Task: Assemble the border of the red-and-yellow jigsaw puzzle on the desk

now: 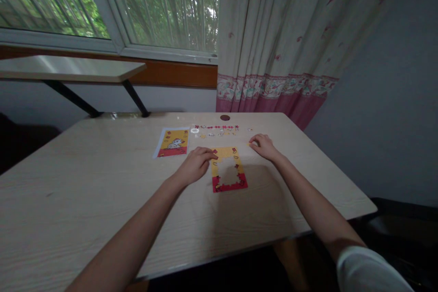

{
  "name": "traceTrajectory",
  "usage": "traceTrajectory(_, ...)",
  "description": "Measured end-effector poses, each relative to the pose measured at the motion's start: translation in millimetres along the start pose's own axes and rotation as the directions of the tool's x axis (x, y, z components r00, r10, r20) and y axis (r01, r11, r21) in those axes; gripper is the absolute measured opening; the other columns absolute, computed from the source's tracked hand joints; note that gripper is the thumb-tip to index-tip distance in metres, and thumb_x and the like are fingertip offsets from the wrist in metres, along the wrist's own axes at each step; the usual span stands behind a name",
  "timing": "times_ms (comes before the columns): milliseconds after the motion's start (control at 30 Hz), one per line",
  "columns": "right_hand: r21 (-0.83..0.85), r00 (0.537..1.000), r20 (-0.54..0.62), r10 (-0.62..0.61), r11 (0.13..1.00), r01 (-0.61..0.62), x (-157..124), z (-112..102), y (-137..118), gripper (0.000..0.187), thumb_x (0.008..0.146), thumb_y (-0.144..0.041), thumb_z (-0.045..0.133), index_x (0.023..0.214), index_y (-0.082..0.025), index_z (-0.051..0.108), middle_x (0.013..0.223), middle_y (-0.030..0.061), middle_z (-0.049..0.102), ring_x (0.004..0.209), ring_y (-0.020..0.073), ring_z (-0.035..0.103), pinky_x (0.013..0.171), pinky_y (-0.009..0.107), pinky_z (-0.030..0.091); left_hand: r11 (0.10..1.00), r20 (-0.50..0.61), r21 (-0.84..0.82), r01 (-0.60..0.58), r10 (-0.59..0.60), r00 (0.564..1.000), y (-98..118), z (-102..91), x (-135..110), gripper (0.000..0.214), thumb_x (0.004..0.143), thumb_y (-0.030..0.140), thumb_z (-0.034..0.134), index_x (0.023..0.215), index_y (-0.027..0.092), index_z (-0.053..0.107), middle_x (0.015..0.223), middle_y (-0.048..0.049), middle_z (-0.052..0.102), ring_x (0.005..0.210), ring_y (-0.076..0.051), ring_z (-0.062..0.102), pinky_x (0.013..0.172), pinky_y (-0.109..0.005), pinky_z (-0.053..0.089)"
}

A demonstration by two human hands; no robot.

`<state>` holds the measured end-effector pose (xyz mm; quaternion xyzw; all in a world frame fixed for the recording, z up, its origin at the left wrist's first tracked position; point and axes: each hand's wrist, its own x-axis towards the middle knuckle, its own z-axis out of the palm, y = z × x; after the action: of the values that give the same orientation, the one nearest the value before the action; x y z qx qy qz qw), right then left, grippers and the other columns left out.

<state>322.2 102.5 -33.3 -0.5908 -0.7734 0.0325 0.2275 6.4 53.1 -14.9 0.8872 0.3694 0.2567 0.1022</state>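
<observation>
A jigsaw border (228, 169) in yellow and red lies on the wooden table (102, 191), its middle unfilled. My left hand (196, 163) rests on the border's top left corner, fingers curled down onto the pieces. My right hand (263, 145) lies to the right of the border's top edge, fingertips pinched on a small yellow piece at the table surface. Several loose puzzle pieces (219, 130) are spread in a row behind the border. A reference picture (173, 142) with a white cartoon animal lies to the left.
A round cable hole (225, 117) sits at the table's far edge. A folding wall shelf (68, 69) hangs under the window at the left. A flowered curtain (290, 45) hangs behind the table on the right.
</observation>
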Motion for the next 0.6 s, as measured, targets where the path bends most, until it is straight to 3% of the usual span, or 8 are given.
traceTrajectory(133,0.076,1.000,-0.024,0.003,0.997,-0.001,-3.4,-5.5,-3.6,0.012,0.077,-0.029,0.059,0.084,-0.019,0.063,0.091,0.0058,0.065,0.089,0.0195,0.056,0.084,0.035,0.039,1.000,-0.011,-0.020,0.002,-0.002,1.000,-0.1,-1.1,-0.1,0.037,0.074,0.005,0.041,0.098,0.018,0.066,0.103,-0.0078,0.064,0.100,-0.022,0.054,0.089,-0.041,0.043)
traceTrajectory(267,0.300,0.998,-0.060,-0.018,0.953,0.035,-7.1,-9.8,-22.7,0.012,0.077,-0.030,0.059,0.079,-0.018,0.060,0.080,0.0030,0.065,0.079,0.0166,0.059,0.078,0.032,0.043,0.995,-0.046,-0.096,0.031,-0.036,0.998,5.4,-2.4,1.5,0.032,0.075,0.007,0.043,0.094,0.017,0.067,0.096,-0.0065,0.067,0.094,-0.021,0.056,0.087,-0.040,0.044)
traceTrajectory(367,0.483,0.994,-0.102,-0.034,0.872,0.079,-10.6,-9.2,-49.8,0.017,0.075,-0.035,0.060,0.080,-0.018,0.060,0.081,0.0032,0.065,0.078,0.0158,0.060,0.077,0.031,0.046,0.965,-0.087,-0.218,0.146,-0.168,0.982,16.0,-2.5,5.0,0.025,0.076,0.013,0.047,0.089,0.017,0.068,0.089,-0.0057,0.069,0.086,-0.020,0.059,0.084,-0.038,0.045)
traceTrajectory(500,0.660,0.994,-0.087,-0.069,0.743,0.110,-17.7,-6.1,-90.0,0.019,0.073,-0.036,0.063,0.079,-0.018,0.061,0.076,0.0026,0.065,0.072,0.0140,0.060,0.071,0.028,0.048,0.839,-0.099,-0.441,0.318,-0.397,0.912,30.0,1.8,10.5,0.019,0.075,0.026,0.056,0.082,0.013,0.069,0.081,-0.0084,0.069,0.075,-0.019,0.061,0.072,-0.032,0.047)
traceTrajectory(600,0.706,0.995,-0.057,-0.082,0.701,0.098,-22.9,-3.0,-109.2,0.019,0.072,-0.036,0.065,0.078,-0.018,0.062,0.074,0.0015,0.065,0.069,0.0129,0.060,0.068,0.026,0.048,0.757,-0.079,-0.554,0.346,-0.462,0.883,33.9,6.5,12.3,0.023,0.072,0.033,0.060,0.077,0.013,0.069,0.073,-0.0074,0.068,0.068,-0.018,0.060,0.065,-0.029,0.046)
